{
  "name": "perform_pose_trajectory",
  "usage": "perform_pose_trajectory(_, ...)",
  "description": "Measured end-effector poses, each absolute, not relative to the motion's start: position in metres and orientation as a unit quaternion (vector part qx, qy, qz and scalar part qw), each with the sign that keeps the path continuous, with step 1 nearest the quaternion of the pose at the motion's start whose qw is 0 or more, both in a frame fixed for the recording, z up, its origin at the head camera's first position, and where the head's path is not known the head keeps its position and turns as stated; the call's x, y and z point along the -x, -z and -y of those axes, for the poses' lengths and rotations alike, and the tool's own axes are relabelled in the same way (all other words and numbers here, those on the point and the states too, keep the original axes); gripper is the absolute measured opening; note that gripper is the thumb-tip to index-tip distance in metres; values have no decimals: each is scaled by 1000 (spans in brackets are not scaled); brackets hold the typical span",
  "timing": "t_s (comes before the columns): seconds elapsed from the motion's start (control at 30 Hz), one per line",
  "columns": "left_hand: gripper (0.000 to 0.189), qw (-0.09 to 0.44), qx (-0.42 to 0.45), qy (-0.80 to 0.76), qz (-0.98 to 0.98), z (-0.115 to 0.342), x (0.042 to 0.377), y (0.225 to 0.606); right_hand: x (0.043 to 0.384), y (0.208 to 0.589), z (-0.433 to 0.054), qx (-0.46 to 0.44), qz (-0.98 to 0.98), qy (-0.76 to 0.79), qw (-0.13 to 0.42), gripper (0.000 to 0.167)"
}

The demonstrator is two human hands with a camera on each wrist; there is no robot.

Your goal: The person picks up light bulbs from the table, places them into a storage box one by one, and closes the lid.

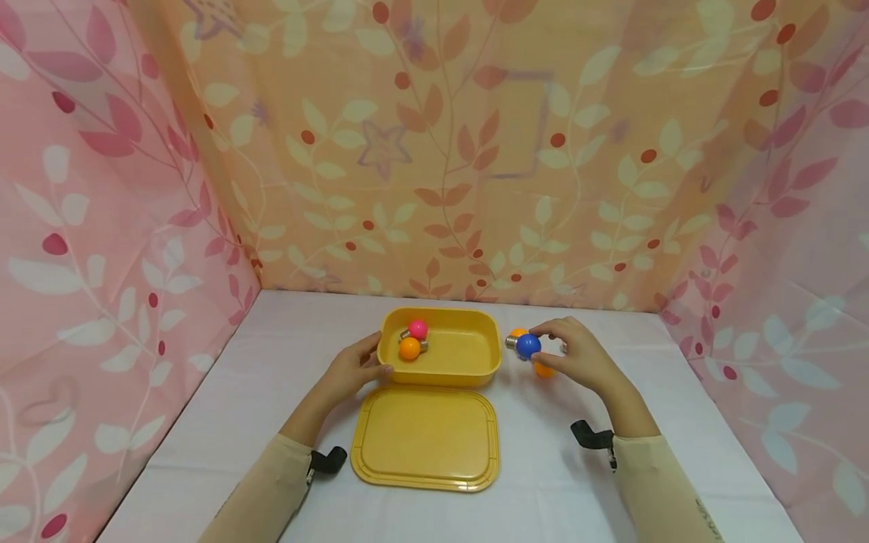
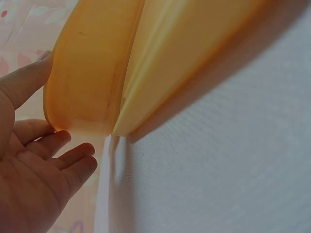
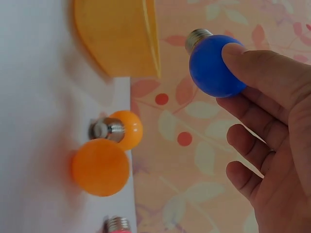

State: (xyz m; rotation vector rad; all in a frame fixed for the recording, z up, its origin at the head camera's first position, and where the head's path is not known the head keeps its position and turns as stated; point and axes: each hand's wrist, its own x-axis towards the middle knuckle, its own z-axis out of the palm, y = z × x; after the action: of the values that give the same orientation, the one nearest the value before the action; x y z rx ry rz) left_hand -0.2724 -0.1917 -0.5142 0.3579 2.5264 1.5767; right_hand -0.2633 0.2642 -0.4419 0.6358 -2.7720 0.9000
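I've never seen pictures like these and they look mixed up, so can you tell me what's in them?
There's no robot here, just a person's two bare hands. The big picture comes from a camera on their head, looking forward and down. The other two come from wrist cameras, so things look tipped sideways.

The left hand holds one end of an open yellow plastic box. Inside lie a pink light bulb and an orange light bulb. A yellow lid lies nearer the person.

The right hand pinches a blue light bulb, raised beside the box. Near it, on the white cloth, are two more orange bulbs and part of another bulb.
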Motion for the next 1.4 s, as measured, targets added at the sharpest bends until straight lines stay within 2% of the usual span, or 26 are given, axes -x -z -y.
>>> perform_pose_trajectory(0.17, 86, 70, -121, -528, -838, 192, 273, 514, 279, 423, -252, -231, 926, -291, 66, 42)
perform_pose_trajectory(0.57, 87, 69, -124, -531, -835, 191, 275, 516, 313, 397, -219, -237, 929, -285, -10, 41)
perform_pose_trajectory(0.8, 87, 72, -121, -530, -836, 191, 274, 517, 331, 395, -207, -266, 924, -274, -34, 41)
perform_pose_trajectory(0.97, 88, 71, -121, -531, -836, 191, 274, 516, 342, 394, -196, -288, 919, -269, -30, 41)
perform_pose_trajectory(1.2, 87, 70, -121, -534, -834, 192, 274, 519, 353, 400, -182, -252, 926, -275, -53, 37)
perform_pose_trajectory(1.4, 87, 71, -125, -534, -833, 192, 274, 518, 366, 408, -173, -272, 923, -266, -53, 35)
